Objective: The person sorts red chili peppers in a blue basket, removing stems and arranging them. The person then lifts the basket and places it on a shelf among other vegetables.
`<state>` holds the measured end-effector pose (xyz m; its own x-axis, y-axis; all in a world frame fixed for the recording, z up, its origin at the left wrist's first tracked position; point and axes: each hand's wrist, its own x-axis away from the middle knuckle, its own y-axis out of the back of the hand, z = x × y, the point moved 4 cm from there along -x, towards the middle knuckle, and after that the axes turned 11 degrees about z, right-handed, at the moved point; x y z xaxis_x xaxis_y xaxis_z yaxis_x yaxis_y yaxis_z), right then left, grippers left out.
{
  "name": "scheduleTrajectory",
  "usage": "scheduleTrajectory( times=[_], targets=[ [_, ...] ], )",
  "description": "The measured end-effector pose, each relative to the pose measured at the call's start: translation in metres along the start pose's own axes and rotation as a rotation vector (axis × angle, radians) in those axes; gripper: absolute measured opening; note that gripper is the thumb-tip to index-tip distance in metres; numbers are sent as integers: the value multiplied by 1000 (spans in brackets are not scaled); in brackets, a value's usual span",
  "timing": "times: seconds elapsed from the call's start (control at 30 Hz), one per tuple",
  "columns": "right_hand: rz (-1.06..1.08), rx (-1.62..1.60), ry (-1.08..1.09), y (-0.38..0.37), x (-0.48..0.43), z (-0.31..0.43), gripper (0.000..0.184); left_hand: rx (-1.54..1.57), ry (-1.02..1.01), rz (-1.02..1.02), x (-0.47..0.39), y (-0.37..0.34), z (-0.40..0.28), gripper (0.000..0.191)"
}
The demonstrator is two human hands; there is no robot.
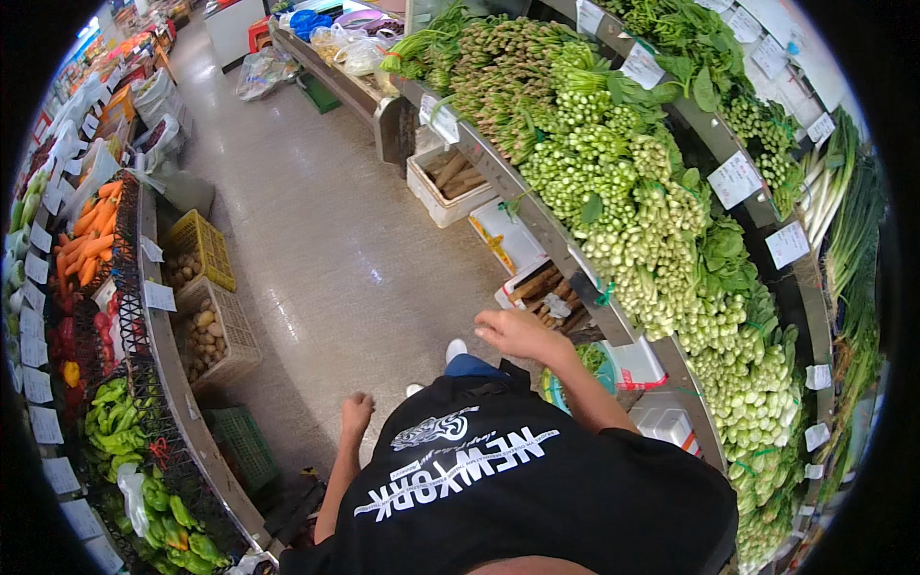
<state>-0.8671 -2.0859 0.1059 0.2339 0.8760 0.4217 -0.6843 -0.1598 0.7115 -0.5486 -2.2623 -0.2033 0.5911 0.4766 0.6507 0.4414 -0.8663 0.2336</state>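
Note:
My left hand (357,413) hangs low over the aisle floor on the left, its fingers curled in and nothing seen in them. Farther to the right, my right hand (519,333) is held out in front of the black T-shirt (517,496), fingers loosely bent and no object visible in it. Just beyond it, under the right-hand stand, sits a white foam box of long brown roots (543,287). Bunches of leafy greens with pale stems (661,237) are piled on the stand above. A teal basket of greens (602,363) is partly hidden behind my right forearm.
Carrots (93,233) and green peppers (118,424) lie on the left stand. Below it, a yellow crate (208,248), a pale potato crate (230,334) and a green crate (241,445) edge the tiled aisle (309,215). Another root box (445,190) juts out at right.

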Motion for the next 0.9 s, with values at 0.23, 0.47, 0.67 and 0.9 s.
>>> scheduleTrajectory(
  times=[0.23, 0.47, 0.67, 0.9],
  targets=[
    [-199, -102, 165, 77, -17, 44, 31, 67, -312, 42, 7, 21, -152, 29],
    [-328, -385, 164, 138, -12, 18, 27, 72, -380, 50, -5, 35, -261, 28],
    [-616, -681, 253, 193, -6, -17, 27, -229, -596, 6, -34, 41, -377, 22],
    [-733, -605, 789, 292, -34, -16, 48, -445, -675, -39, -47, 37, -454, 26]
  ],
)
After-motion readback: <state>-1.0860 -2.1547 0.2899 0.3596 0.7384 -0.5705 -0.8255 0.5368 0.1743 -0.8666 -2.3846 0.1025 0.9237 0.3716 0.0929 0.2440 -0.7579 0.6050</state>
